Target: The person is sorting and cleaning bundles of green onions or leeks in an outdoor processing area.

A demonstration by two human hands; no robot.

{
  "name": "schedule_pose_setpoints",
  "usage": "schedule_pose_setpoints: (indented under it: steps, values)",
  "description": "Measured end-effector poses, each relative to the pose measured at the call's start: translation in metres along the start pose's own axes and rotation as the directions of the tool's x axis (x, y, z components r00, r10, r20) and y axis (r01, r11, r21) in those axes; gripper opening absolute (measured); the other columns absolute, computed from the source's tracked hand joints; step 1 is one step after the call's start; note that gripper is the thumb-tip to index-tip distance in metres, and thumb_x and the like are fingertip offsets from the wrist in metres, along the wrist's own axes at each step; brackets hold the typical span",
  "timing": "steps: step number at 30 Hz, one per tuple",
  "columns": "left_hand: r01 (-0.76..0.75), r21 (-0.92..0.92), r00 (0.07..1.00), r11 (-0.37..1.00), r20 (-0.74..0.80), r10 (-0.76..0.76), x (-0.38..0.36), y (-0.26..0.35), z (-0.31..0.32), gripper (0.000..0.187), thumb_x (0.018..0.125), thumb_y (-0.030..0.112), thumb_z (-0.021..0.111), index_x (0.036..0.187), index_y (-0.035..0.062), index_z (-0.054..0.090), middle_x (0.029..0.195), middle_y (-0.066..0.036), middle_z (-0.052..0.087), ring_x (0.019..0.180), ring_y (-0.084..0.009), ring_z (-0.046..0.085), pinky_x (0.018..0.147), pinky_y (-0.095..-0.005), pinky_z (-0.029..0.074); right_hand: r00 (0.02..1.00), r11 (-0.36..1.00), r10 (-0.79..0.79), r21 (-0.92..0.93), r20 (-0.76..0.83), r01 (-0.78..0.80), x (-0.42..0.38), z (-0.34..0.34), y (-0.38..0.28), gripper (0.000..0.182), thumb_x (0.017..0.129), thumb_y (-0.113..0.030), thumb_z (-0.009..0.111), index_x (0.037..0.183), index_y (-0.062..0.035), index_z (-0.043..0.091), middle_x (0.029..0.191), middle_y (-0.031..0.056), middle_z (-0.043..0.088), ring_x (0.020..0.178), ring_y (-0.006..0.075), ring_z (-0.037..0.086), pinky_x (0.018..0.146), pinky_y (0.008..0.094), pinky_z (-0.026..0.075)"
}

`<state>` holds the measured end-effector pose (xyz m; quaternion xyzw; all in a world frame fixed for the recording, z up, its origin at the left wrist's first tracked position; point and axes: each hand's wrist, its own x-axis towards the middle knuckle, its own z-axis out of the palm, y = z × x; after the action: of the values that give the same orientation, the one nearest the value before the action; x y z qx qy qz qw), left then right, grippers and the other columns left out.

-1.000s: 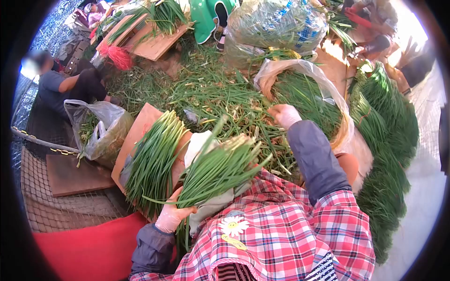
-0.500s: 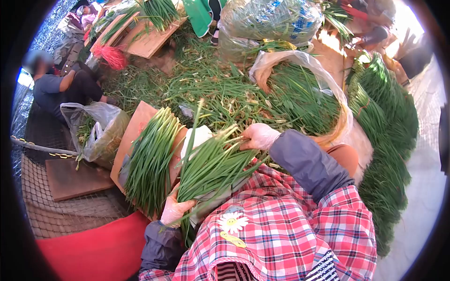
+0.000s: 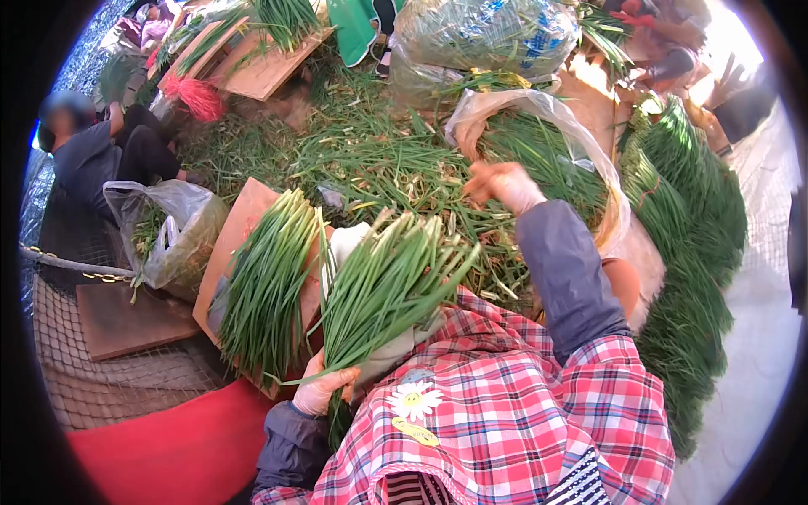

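My left hand (image 3: pixel 326 384), in a thin pale glove, is wrapped round the leafy lower part of a bunch of garlic chives (image 3: pixel 383 290). The bunch lies across my lap, its pale cut ends fanned out away from me. Past those ends, my right hand (image 3: pixel 505 187) hovers over loose trimmings (image 3: pixel 404 172), near the rim of an open plastic bag. Its fingers are stretched leftward and slightly bent, a little blurred, with nothing visible in them. Left of the held bunch, a second pile of chives (image 3: pixel 273 282) rests on a tilted board (image 3: pixel 220 278).
The open plastic bag (image 3: pixel 619 202) holds more chives. A long heap of bundled chives (image 3: pixel 686 278) lines the right side. A filled clear bag (image 3: pixel 181 248) stands at left near a seated person (image 3: pixel 93 164). Farther back are a big stuffed bag (image 3: pixel 488 38) and a wooden board (image 3: pixel 273 71).
My right hand has left the bunch and moved up and right over the trimmings. The held bunch now shows its cut ends more evenly spread. My left hand keeps its hold.
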<state>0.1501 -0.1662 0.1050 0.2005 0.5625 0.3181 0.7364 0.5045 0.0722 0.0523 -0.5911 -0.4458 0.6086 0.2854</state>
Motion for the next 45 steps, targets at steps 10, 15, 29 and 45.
schedule_pose_setpoints:
  steps: [10, 15, 29, 45]
  values:
    - [-0.025, 0.081, 0.999, 0.996, -0.032, 0.027, 0.008, 0.007, 0.002, 0.028, 0.075, 0.005, 0.066, 0.100, 0.0034, 0.053, 0.068, -0.005, 0.055, 0.046, -0.0115, 0.048, 0.042, -0.0252, 0.039, 0.801, 0.827, -0.152, -0.370, 0.580, 0.425, -0.020, 0.074, 0.031, 0.044, 0.073, -0.021, 0.073, 0.112, -0.0053, 0.061, 0.102, 0.0134, 0.065, 0.092, 0.0197, 0.061, 0.083, 0.0320, 0.047]
    - [0.058, -0.044, 0.991, 0.997, 0.125, -0.052, -0.003, 0.009, -0.004, 0.029, 0.078, 0.007, 0.065, 0.104, 0.0041, 0.051, 0.065, -0.005, 0.051, 0.043, -0.0111, 0.045, 0.041, -0.0263, 0.039, 0.898, 0.833, -0.182, -0.422, 0.402, 0.357, -0.024, 0.043, 0.007, 0.024, 0.076, -0.016, 0.066, 0.097, -0.0039, 0.063, 0.081, 0.0079, 0.066, 0.077, 0.0165, 0.062, 0.072, 0.0310, 0.049]
    - [0.031, 0.018, 0.993, 0.999, 0.109, -0.033, -0.002, 0.003, -0.016, 0.023, 0.083, 0.014, 0.063, 0.096, -0.0013, 0.053, 0.068, -0.007, 0.051, 0.048, -0.0128, 0.047, 0.046, -0.0290, 0.041, 0.852, 0.939, -0.177, -0.174, 0.492, 0.296, 0.003, 0.031, -0.024, 0.081, 0.076, -0.021, 0.073, 0.143, -0.0133, 0.028, 0.137, 0.0140, 0.042, 0.117, 0.0225, 0.047, 0.098, 0.0363, 0.038]
    - [0.061, -0.129, 0.929, 0.990, 0.370, -0.009, 0.004, -0.002, -0.009, 0.035, 0.084, 0.016, 0.059, 0.114, 0.0060, 0.045, 0.061, -0.005, 0.045, 0.043, -0.0136, 0.043, 0.045, -0.0293, 0.039, 0.965, 0.948, -0.086, 0.277, -0.246, 0.155, 0.015, -0.007, -0.003, 0.018, 0.083, -0.019, 0.063, 0.091, -0.0030, 0.065, 0.060, 0.0017, 0.053, 0.046, 0.0104, 0.045, 0.042, 0.0250, 0.037]
